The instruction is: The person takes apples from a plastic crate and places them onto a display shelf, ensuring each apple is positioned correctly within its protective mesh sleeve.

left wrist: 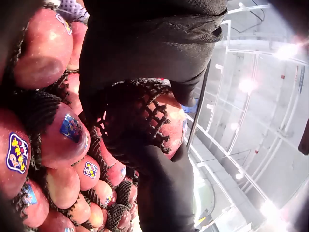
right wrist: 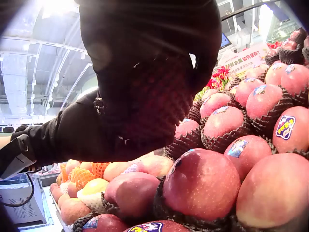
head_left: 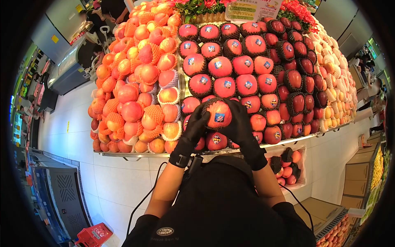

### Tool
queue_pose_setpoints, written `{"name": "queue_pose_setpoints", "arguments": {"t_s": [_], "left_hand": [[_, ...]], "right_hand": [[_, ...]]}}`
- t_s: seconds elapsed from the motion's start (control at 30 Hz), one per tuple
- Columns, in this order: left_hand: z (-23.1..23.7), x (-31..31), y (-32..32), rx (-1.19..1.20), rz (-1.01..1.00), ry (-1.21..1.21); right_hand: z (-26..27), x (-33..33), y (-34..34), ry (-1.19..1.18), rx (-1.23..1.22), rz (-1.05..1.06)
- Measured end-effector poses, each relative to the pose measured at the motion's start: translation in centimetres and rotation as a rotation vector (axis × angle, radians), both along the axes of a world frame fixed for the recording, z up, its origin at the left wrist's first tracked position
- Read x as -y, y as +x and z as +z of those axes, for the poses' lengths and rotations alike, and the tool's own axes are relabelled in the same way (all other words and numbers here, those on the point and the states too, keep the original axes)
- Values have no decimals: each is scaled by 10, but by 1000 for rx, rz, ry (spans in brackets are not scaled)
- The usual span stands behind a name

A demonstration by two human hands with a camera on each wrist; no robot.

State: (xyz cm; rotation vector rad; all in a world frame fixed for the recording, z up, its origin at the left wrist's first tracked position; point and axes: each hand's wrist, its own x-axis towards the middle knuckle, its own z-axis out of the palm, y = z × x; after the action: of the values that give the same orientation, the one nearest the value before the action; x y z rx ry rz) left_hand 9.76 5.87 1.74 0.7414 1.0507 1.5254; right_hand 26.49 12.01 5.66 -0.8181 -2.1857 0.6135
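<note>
A large red apple [head_left: 219,113] with a blue sticker on its face is held between both black-gloved hands, above the front rows of the display. My left hand [head_left: 196,126] grips its left side, and my right hand [head_left: 239,128] curls round the right side. Black foam netting [left wrist: 157,116] wraps part of this apple in the left wrist view. In the right wrist view the gloves and shadow mostly hide it. Stickered red apples [head_left: 248,84] sit in rows just beyond the hands, many in black nets.
Apples in orange nets [head_left: 153,117] are heaped at the left, and pale fruit in white nets [head_left: 335,78] at the far right. A printed sign [head_left: 252,10] and red flowers stand behind. Below the display's front edge, a box of apples [head_left: 302,173] sits at the right.
</note>
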Motion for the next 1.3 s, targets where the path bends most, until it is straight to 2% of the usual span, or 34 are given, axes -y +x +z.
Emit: {"name": "queue_pose_setpoints", "arguments": {"t_s": [0.07,0.1,0.2,0.3,0.4,0.6,0.63,0.73,0.87,1.0,1.13,1.27,1.3], "left_hand": [[-6,9,-2,235,-137,-67],[-4,12,-4,194,-196,-28],[-20,19,-2,128,-189,-12],[-27,25,0,136,-152,-105],[-27,24,4,60,-150,-114],[-27,17,-15,-48,-227,-128],[-27,17,-17,85,-151,-72],[-24,14,-41,185,-22,-31],[-29,15,-70,142,142,-34],[-35,17,-84,165,187,-21],[-37,23,-87,184,203,-30],[-52,26,-96,193,216,-26],[-51,27,-97,196,221,-31]], "right_hand": [[-2,6,2,-74,12,33],[-3,7,2,-86,36,38],[-14,14,3,-125,-1,17],[-9,19,6,-153,-10,27],[-7,7,11,-194,85,164],[-17,-5,23,-166,-32,129],[-20,-10,26,-50,-8,112],[-15,-22,41,-2,33,80],[-16,-37,60,142,17,18],[-16,-47,73,131,-80,-83],[-22,-65,100,-137,-110,-140],[-5,-71,123,-81,40,-279],[-10,-77,129,-219,-23,-207]]}}
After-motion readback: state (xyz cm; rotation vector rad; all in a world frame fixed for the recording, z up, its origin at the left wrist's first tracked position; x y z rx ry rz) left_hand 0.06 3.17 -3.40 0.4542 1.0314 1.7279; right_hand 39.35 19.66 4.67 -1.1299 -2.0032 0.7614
